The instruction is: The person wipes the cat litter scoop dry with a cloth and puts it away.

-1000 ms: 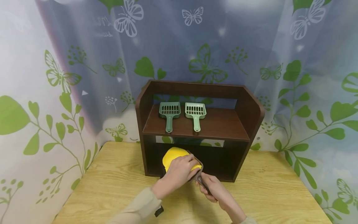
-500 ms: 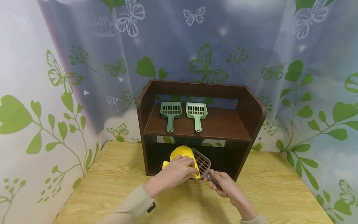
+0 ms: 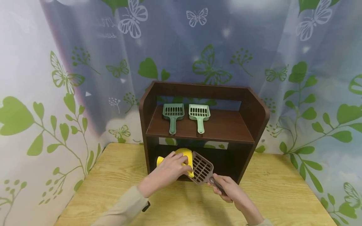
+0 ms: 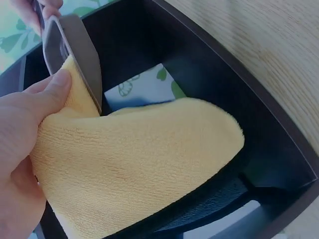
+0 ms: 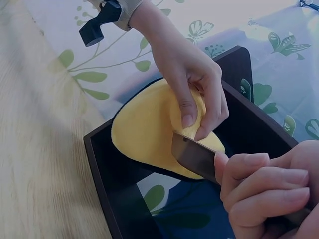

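My right hand (image 3: 232, 190) grips the handle of a brown slotted litter scoop (image 3: 203, 169), held in front of the shelf's lower compartment. A yellow cloth (image 3: 186, 153) is in my left hand (image 3: 167, 169), bunched between thumb and fingers at the scoop's left edge. Seen from the left wrist, the cloth (image 4: 139, 164) hangs wide below the thumb, and a pinched fold of it meets the rim of the scoop (image 4: 84, 55). The right wrist view shows a dark border along the cloth (image 5: 142, 127). Most of the slotted face shows in the head view.
A dark brown two-tier shelf (image 3: 246, 141) stands on the wood-grain table (image 3: 121, 175). On its upper board lie a dark green litter scoop (image 3: 173, 111) and a light green one (image 3: 199, 112), handles forward. A curtain (image 3: 175, 47) printed with leaves and butterflies hangs behind.
The cloth and left hand have slid left, from across the brown scoop to its left edge, uncovering its slots. The right hand has shifted slightly right and down with the scoop.
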Available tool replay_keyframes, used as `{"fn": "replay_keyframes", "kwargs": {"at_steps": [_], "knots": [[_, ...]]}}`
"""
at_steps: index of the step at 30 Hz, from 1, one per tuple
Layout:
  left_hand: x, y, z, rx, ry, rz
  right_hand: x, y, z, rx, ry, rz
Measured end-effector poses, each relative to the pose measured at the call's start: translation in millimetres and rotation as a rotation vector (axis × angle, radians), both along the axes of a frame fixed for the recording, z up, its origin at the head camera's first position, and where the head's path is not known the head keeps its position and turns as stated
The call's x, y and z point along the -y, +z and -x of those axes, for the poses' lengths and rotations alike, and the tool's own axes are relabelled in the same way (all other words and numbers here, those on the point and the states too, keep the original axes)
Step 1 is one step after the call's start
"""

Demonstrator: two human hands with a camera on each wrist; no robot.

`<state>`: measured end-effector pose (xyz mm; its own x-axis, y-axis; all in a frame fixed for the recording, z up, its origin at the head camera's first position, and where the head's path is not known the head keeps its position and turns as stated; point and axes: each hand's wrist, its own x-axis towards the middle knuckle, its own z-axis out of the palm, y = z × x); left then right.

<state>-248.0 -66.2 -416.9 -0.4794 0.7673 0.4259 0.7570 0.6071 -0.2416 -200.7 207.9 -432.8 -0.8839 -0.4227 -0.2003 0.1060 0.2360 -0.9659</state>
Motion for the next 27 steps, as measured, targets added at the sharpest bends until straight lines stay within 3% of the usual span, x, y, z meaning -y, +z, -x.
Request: {"fn": "replay_keyframes", "kwargs": {"at_steps": [10,15,21,24,27], "knots": [[16.4,-6.3,6.9,-0.072,0.045,-0.122,-12,-9.5,-3.9,0.021,0.019,0.013],[20.3,-10.1,10.8,0.008,0.117,-0.286,-14,-9.1,-5.9,0.04,0.016,0.039],[18.2,-8.8,10.1,0.256,0.267,-0.502,-9,-4.7,-8.1,0.057,0.012,0.091],[15.7,-6.8,9.5,0.462,0.299,-0.655,-4,-3.0,-7.9,0.058,-0.002,0.123],[14.9,-5.8,9.3,0.728,0.267,-0.823,2,-3.3,-7.3,0.057,-0.022,0.146]]}}
